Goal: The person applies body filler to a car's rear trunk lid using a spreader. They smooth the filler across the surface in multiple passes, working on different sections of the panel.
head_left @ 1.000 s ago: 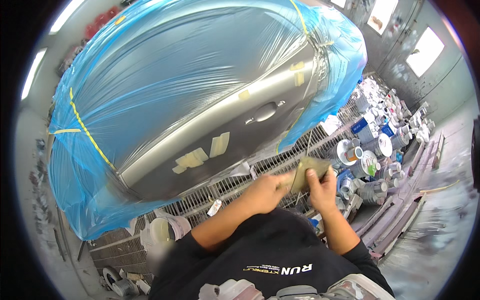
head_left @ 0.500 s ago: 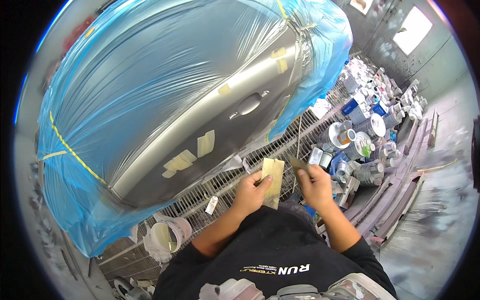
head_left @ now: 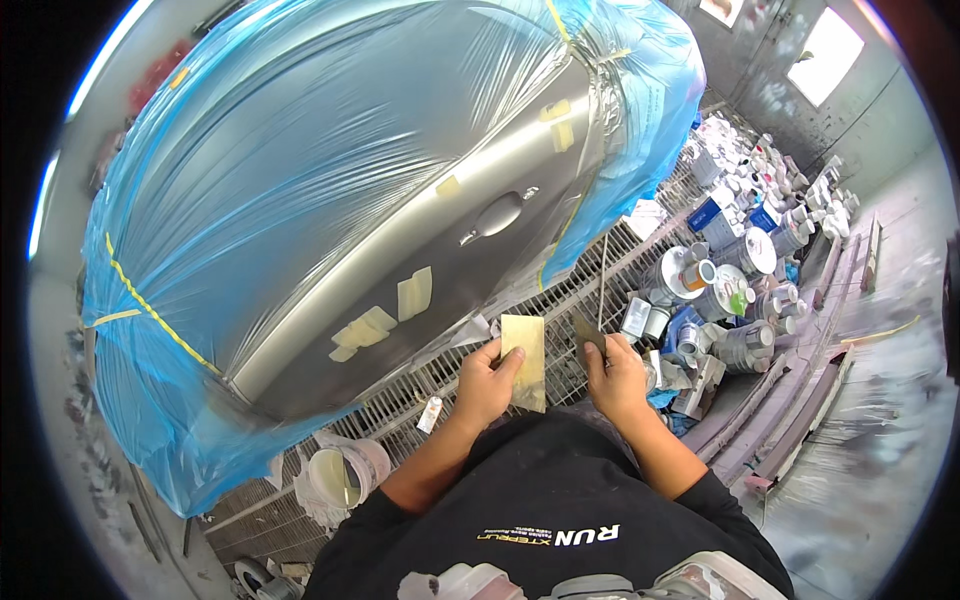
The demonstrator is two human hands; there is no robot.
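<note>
Between the thumb and fingers of my left hand [head_left: 487, 385] is a flat, pale-yellow rectangular board [head_left: 523, 360], held upright with darker smudges near its lower end. My right hand [head_left: 618, 380] pinches a thin, dark flat scraper [head_left: 588, 333] by its lower part, with its upper edge showing above my thumb. A gap separates the board from the scraper. Ahead of both hands is a grey car door panel [head_left: 440, 235] with a handle [head_left: 497, 215]. Pale-yellow patches [head_left: 362, 333] lie on the panel.
Blue plastic film [head_left: 270, 180] covers the car around the panel. A white bucket [head_left: 345, 475] and a small tube [head_left: 430, 414] sit on the floor grating [head_left: 270, 515] to the left. Paint cans [head_left: 745, 345] and many cups [head_left: 760, 170] crowd the right, beside long strips [head_left: 800, 425].
My left hand has moved slightly left with the board, now turned more upright. My right hand has shifted slightly left and turned the scraper, widening the gap between the two tools.
</note>
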